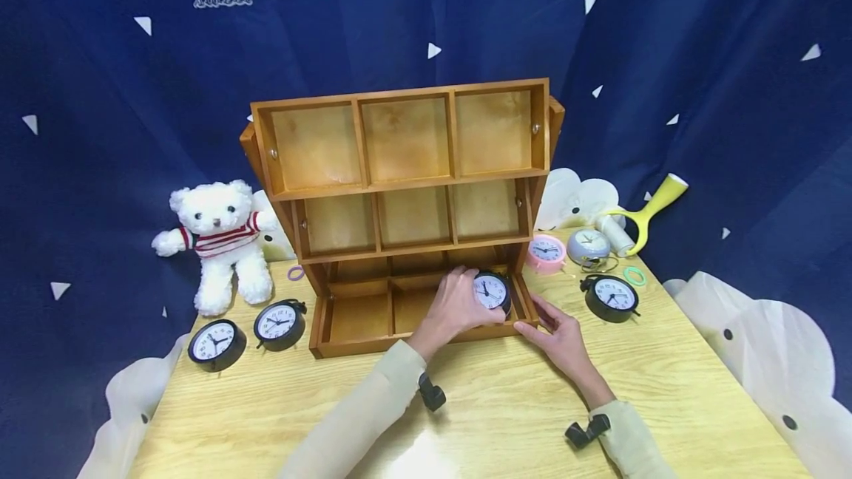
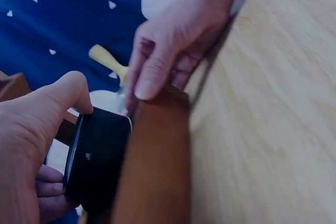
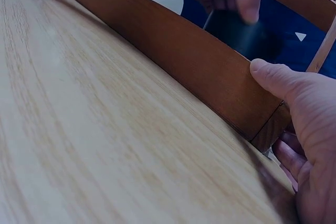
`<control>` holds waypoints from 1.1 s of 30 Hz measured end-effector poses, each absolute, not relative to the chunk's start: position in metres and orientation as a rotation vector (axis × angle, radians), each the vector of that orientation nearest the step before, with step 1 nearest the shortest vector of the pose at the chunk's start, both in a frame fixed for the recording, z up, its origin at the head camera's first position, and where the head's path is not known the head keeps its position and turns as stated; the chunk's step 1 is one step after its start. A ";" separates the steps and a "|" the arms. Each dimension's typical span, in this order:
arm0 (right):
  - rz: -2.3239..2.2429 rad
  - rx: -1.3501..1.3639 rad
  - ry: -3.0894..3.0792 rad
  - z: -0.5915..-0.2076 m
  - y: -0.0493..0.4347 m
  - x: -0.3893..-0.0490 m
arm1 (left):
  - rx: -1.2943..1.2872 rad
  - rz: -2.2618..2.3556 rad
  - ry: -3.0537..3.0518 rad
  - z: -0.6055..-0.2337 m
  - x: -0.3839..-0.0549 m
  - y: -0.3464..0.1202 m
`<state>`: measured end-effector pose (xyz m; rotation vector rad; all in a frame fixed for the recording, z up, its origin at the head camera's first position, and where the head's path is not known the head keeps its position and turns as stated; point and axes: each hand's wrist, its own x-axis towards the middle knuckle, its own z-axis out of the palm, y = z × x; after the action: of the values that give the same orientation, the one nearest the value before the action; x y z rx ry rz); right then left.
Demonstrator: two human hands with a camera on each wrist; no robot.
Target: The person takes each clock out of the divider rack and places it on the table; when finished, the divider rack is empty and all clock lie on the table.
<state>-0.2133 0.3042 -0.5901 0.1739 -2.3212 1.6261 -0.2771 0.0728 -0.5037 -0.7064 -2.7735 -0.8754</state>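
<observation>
My left hand (image 1: 455, 309) grips a black round alarm clock (image 1: 491, 291) with a white dial, held at the right compartment of the lowest tier of a wooden tiered storage box (image 1: 356, 348). In the left wrist view the thumb lies on the edge of the clock's black casing (image 2: 100, 156), with fingertips showing below it. My right hand (image 1: 559, 338) holds the box's front right corner. Seen from the right wrist, its thumb rests at the top edge of the front board (image 3: 210, 72) while the fingers curl round the side.
Two black alarm clocks (image 1: 217, 344) and a white teddy bear (image 1: 222, 242) are at the left. To the right are a pink clock (image 1: 546, 253), a grey clock (image 1: 589, 246), another black clock (image 1: 611, 298), a green ring (image 1: 634, 276) and a yellow-handled roller (image 1: 655, 202).
</observation>
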 end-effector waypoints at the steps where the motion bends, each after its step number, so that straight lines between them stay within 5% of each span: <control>1: 1.631 0.176 -2.316 -0.589 0.304 -0.213 | -0.707 -0.894 -2.773 -0.500 -0.277 0.072; 33: 1.627 0.167 -2.338 -0.588 0.302 -0.213 | -0.461 -1.002 -2.749 -0.475 -0.192 -0.066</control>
<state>-0.2129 0.3020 -0.5881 0.1668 -2.3379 1.6272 -0.1922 -0.0660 -0.4753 -0.4611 -2.7486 -1.0016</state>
